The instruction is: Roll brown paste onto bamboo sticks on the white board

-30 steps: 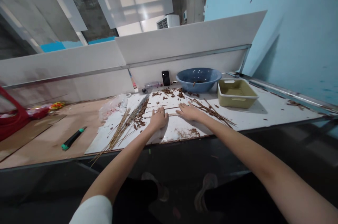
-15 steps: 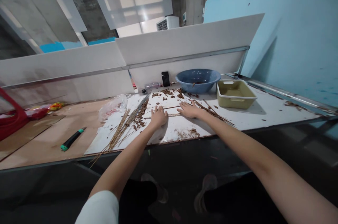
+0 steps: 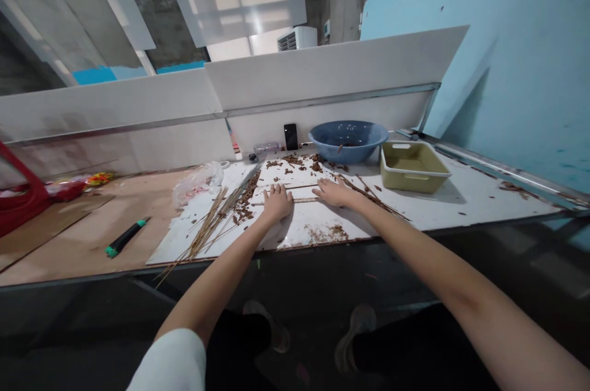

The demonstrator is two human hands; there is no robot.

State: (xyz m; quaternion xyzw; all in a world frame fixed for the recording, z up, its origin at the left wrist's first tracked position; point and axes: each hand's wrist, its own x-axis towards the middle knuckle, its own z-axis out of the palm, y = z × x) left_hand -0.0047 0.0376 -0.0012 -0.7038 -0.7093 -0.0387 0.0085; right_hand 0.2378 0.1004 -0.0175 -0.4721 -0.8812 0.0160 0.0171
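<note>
My left hand (image 3: 276, 201) and my right hand (image 3: 335, 192) lie flat, fingers stretched out, on a white board (image 3: 304, 228) on the worktable. Both palms press on a thin brown stick (image 3: 305, 200) that runs across between them. Brown bark-like scraps (image 3: 328, 233) lie on the board in front of my hands, and more scraps (image 3: 295, 161) are scattered behind them. A bundle of long thin sticks (image 3: 209, 225) lies to the left of my left hand, and another group of sticks (image 3: 373, 199) lies to the right of my right hand.
A blue bowl (image 3: 348, 140) and a pale green tray (image 3: 413, 165) stand at the back right. A black phone (image 3: 290, 136) leans on the white partition. A clear plastic bag (image 3: 198, 182) and a green-black utility knife (image 3: 125, 237) lie to the left. Something red (image 3: 23, 200) sits far left.
Both hands have slid slightly away from me along the board, staying flat on the stick. The view has shifted a little.
</note>
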